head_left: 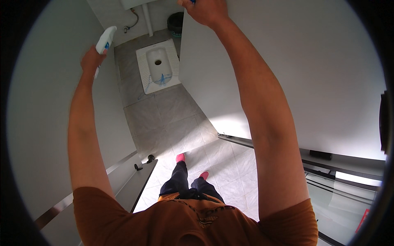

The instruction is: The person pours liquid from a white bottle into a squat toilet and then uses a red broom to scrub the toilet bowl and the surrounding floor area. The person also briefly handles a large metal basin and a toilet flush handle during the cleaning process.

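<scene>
My left hand (92, 60) is closed around a white plastic bottle (107, 36) with a slanted neck and a blue and red label, held up beside the left partition. It looks like a cleaner bottle. Ahead on the floor lies a white squat toilet (143, 61), with streaks of blue liquid (163, 79) at its near end and some on the tiles. My right hand (208, 11) is raised at the top edge, beside the right partition. Its fingers are bent around a small blue thing (193, 1), mostly cut off by the frame, so its kind is unclear.
Grey partitions stand close on the left (45, 106) and right (328, 82). A dark bin (175, 22) stands behind the toilet, near a white pipe (147, 20) and a hose (134, 19). My feet in pink shoes (180, 157) are on pale tiles.
</scene>
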The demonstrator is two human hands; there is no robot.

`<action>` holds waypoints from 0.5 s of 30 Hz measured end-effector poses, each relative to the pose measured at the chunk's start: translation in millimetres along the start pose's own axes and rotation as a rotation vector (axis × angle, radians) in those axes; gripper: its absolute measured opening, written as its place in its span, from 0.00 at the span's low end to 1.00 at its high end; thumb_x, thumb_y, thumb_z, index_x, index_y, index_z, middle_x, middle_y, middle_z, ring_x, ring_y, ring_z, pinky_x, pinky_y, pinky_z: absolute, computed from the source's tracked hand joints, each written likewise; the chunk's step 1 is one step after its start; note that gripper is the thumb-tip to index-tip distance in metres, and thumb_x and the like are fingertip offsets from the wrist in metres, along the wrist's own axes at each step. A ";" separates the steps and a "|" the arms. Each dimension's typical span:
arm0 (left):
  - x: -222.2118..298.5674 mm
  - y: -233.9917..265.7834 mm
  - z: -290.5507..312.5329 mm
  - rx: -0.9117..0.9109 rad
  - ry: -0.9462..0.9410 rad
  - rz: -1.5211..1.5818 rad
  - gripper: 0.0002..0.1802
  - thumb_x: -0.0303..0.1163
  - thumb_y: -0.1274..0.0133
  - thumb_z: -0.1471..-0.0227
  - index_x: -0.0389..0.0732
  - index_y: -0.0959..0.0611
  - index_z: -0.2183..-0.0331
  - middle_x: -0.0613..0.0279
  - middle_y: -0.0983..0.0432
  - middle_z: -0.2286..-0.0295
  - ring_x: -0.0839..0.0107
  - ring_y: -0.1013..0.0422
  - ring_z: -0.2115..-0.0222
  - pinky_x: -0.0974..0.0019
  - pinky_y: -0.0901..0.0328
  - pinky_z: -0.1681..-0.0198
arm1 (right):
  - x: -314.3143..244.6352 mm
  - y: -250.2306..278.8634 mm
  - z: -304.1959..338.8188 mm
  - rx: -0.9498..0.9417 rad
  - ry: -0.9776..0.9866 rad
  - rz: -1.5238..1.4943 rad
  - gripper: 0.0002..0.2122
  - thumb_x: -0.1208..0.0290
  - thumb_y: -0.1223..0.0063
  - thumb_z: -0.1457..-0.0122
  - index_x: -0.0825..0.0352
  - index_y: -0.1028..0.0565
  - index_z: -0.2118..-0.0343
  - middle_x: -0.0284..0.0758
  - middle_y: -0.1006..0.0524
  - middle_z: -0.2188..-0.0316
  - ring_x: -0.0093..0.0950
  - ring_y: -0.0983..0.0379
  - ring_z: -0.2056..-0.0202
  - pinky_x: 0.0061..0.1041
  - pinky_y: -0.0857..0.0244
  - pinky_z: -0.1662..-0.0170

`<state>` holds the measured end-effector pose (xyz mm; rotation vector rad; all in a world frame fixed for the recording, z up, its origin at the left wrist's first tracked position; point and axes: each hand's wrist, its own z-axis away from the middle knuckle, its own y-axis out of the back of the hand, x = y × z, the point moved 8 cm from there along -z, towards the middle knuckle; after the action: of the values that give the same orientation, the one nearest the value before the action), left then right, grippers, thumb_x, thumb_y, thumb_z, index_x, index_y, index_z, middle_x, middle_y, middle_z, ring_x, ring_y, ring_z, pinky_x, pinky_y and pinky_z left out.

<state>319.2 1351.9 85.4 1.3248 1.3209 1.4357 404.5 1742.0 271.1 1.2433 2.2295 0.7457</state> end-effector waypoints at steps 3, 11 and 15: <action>-30.0 -59.8 21.7 -0.075 -0.007 0.065 0.30 0.50 0.39 0.56 0.44 0.25 0.54 0.55 0.21 0.62 0.60 0.24 0.63 0.56 0.31 0.62 | 3.9 0.6 2.3 -0.020 -0.039 -0.017 0.08 0.67 0.42 0.51 0.63 0.26 0.69 0.38 0.23 0.72 0.41 0.28 0.64 0.41 0.39 0.57; -68.4 -258.8 162.5 -0.326 0.348 1.421 0.25 0.27 0.32 0.58 0.42 0.26 0.58 0.61 0.23 0.63 0.66 0.25 0.64 0.58 0.27 0.61 | 18.6 3.0 4.5 0.097 -0.135 -0.523 0.11 0.64 0.40 0.51 0.61 0.23 0.65 0.40 0.22 0.71 0.42 0.27 0.66 0.42 0.36 0.57; -12.8 -290.4 255.7 -0.593 0.393 1.651 0.27 0.20 0.35 0.60 0.42 0.26 0.56 0.62 0.24 0.61 0.65 0.25 0.61 0.57 0.28 0.57 | -1.4 31.7 91.8 0.159 -0.225 -0.580 0.16 0.64 0.40 0.45 0.60 0.26 0.54 0.40 0.25 0.58 0.36 0.28 0.58 0.34 0.39 0.48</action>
<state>540.5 1437.3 -220.6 1.7064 -0.4465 2.8883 482.8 1775.5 224.5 0.6383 2.3128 0.1972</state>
